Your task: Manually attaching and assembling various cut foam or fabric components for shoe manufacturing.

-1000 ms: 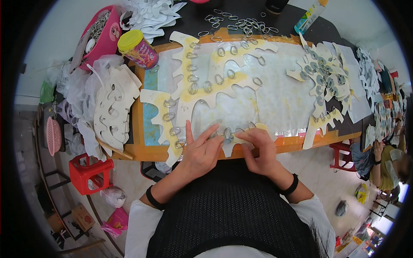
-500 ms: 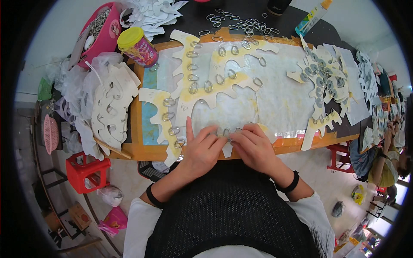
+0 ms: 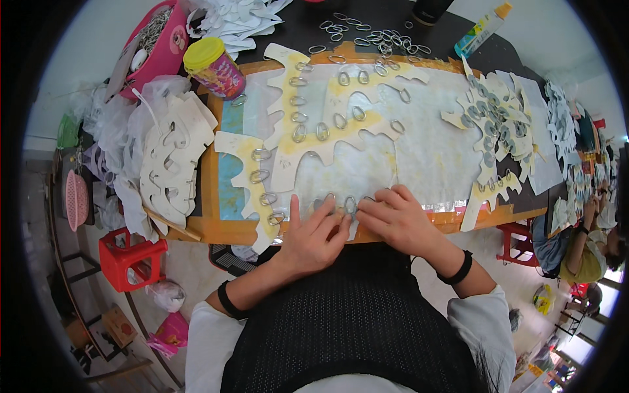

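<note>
At the table's near edge both hands meet over an off-white scalloped cutout (image 3: pixel 354 229), mostly hidden under them. An oval metal ring (image 3: pixel 350 205) stands on it between the hands. My left hand (image 3: pixel 306 241) has its fingers spread, the outermost pointing away from me, its fingertips by the ring. My right hand (image 3: pixel 401 221) has bent fingers pressed together at the ring's right side; what they grip is hidden. To the left lies a scalloped cutout (image 3: pixel 254 173) with rings along its yellow-stained edge. Farther out, a larger cutout (image 3: pixel 308 141) carries more rings.
Loose rings (image 3: pixel 386 40) lie at the back beside a dark cup (image 3: pixel 430 10) and a spray bottle (image 3: pixel 481 29). A yellow-lidded tub (image 3: pixel 215 69) and pink basket (image 3: pixel 164 49) stand left. Cutouts are piled left (image 3: pixel 173 157) and right (image 3: pixel 498 121). A person (image 3: pixel 590 242) sits far right.
My left fingers have spread and drawn back slightly from the ring. My right hand has shifted a little right, its fingers now lying over the cutout. The view has shifted slightly.
</note>
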`<action>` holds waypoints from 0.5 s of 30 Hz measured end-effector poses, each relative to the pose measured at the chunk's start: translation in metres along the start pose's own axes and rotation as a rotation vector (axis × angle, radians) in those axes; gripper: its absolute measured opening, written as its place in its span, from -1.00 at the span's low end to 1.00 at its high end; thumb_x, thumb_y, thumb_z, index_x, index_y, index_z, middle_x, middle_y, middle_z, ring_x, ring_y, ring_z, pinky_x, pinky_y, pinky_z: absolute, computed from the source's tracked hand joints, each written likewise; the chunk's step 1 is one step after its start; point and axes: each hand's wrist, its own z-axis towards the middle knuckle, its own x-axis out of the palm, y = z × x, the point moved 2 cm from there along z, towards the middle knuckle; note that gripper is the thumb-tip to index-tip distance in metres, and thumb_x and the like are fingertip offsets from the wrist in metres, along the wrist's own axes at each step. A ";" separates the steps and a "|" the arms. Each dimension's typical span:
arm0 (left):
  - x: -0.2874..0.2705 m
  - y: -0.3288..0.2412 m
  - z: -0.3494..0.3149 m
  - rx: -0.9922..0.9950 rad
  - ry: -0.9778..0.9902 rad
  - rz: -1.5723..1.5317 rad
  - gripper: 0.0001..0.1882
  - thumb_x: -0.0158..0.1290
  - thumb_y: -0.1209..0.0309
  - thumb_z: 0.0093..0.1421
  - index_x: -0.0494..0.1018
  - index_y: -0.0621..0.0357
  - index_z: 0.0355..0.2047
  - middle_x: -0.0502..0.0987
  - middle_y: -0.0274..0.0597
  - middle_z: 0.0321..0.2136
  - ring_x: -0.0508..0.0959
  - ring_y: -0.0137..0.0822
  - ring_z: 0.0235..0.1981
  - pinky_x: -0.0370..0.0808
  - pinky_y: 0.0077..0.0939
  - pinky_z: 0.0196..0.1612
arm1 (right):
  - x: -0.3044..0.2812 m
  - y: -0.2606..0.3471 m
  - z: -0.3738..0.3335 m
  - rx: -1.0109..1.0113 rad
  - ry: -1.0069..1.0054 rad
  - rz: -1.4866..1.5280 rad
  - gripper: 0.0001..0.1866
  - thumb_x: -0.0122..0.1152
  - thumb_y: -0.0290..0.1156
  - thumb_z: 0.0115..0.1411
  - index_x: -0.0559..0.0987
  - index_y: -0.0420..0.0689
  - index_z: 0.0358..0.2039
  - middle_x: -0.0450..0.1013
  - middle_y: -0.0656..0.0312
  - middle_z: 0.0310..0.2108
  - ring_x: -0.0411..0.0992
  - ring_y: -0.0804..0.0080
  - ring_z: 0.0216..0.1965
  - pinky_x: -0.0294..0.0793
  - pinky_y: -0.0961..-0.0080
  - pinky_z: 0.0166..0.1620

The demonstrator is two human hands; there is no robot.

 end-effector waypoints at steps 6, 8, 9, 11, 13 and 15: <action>0.004 -0.006 -0.007 0.002 0.045 0.023 -0.70 0.13 0.35 -0.06 0.57 0.12 -0.26 0.52 -0.28 -0.24 0.51 -0.29 -0.04 -0.22 0.42 0.23 | -0.001 0.002 0.000 0.419 -0.259 0.368 -0.68 0.31 -0.58 -0.17 0.52 -0.14 -0.32 0.39 0.14 -0.33 0.34 0.16 -0.31 0.34 0.36 -0.24; 0.005 -0.007 -0.007 0.001 0.031 0.030 -0.70 0.13 0.36 -0.05 0.57 0.12 -0.25 0.51 -0.28 -0.24 0.50 -0.29 -0.03 -0.21 0.43 0.23 | 0.005 0.008 0.001 0.456 -0.271 0.320 -0.70 0.30 -0.56 -0.16 0.51 -0.15 -0.33 0.36 0.13 -0.36 0.33 0.15 -0.32 0.32 0.33 -0.27; 0.005 -0.007 -0.007 -0.003 0.033 0.024 -0.70 0.13 0.37 -0.05 0.57 0.13 -0.25 0.52 -0.27 -0.24 0.50 -0.28 -0.03 -0.22 0.43 0.23 | 0.008 0.010 0.003 0.473 -0.278 0.297 -0.71 0.30 -0.56 -0.15 0.51 -0.16 -0.34 0.35 0.12 -0.38 0.33 0.15 -0.33 0.31 0.31 -0.28; 0.002 -0.007 -0.006 -0.010 0.038 0.011 -0.69 0.13 0.39 -0.04 0.56 0.15 -0.24 0.52 -0.26 -0.24 0.50 -0.28 -0.02 -0.23 0.43 0.23 | 0.002 0.014 0.010 0.499 -0.300 0.287 -0.75 0.30 -0.54 -0.13 0.50 -0.15 -0.36 0.35 0.14 -0.43 0.34 0.16 -0.38 0.32 0.31 -0.33; 0.001 -0.006 -0.005 -0.015 0.049 0.012 -0.69 0.11 0.35 0.00 0.55 0.18 -0.22 0.52 -0.21 -0.21 0.49 -0.27 0.01 -0.21 0.41 0.23 | 0.001 0.016 0.010 0.569 -0.289 0.301 -0.78 0.31 -0.51 -0.09 0.49 -0.15 -0.39 0.36 0.16 -0.48 0.36 0.18 -0.44 0.33 0.33 -0.39; 0.001 -0.007 -0.005 -0.017 0.051 0.012 -0.68 0.11 0.33 0.02 0.54 0.20 -0.21 0.53 -0.19 -0.19 0.48 -0.26 0.02 -0.20 0.40 0.24 | 0.002 0.023 0.004 0.682 -0.246 0.337 -0.82 0.31 -0.48 -0.04 0.50 -0.15 -0.41 0.39 0.18 -0.56 0.39 0.21 -0.53 0.34 0.37 -0.47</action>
